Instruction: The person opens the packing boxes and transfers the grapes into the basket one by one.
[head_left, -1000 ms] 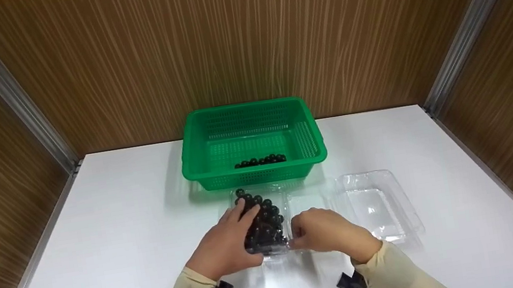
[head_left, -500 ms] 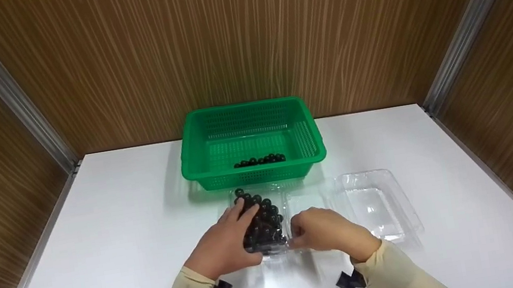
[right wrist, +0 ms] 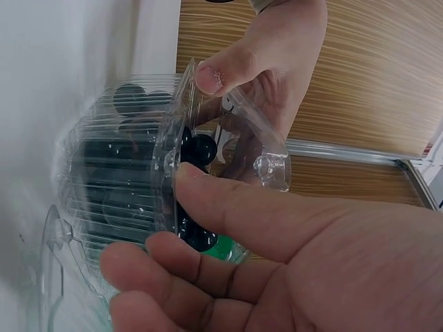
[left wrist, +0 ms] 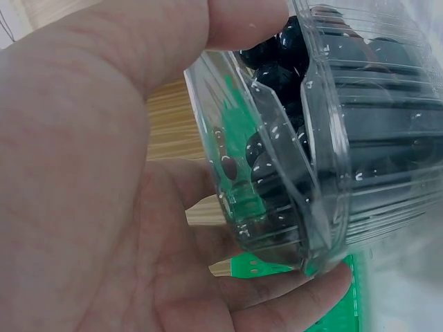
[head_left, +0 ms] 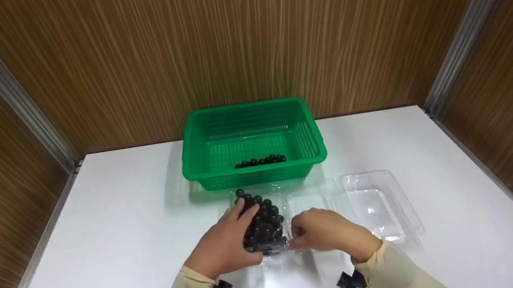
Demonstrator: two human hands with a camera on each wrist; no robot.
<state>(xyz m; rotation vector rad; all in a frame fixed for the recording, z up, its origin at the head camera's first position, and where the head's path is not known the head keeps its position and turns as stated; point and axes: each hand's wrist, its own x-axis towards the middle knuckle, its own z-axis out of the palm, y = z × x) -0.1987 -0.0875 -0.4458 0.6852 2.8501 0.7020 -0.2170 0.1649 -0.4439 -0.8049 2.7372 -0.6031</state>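
Note:
A clear plastic clamshell box (head_left: 283, 204) full of black grapes (head_left: 268, 219) sits on the white table in front of the green basket. My left hand (head_left: 224, 246) holds it from the left, thumb at the near side and fingers spread across the top. In the left wrist view, a lid-like clear flap (left wrist: 270, 138) stands tilted above the box's ribbed wall (left wrist: 387, 124). My right hand (head_left: 326, 229) pinches the near right corner of the rim between thumb and bent forefinger. In the right wrist view, its thumb (right wrist: 208, 197) lies against the rim beside the grapes (right wrist: 202, 149).
The green basket (head_left: 255, 169) stands at the back, with several black grapes (head_left: 264, 160) near its front wall. Right of my right hand lies another clear plastic tray (head_left: 372, 208) with nothing in it. Wood-grain panels (head_left: 240, 38) enclose the white table (head_left: 120, 227).

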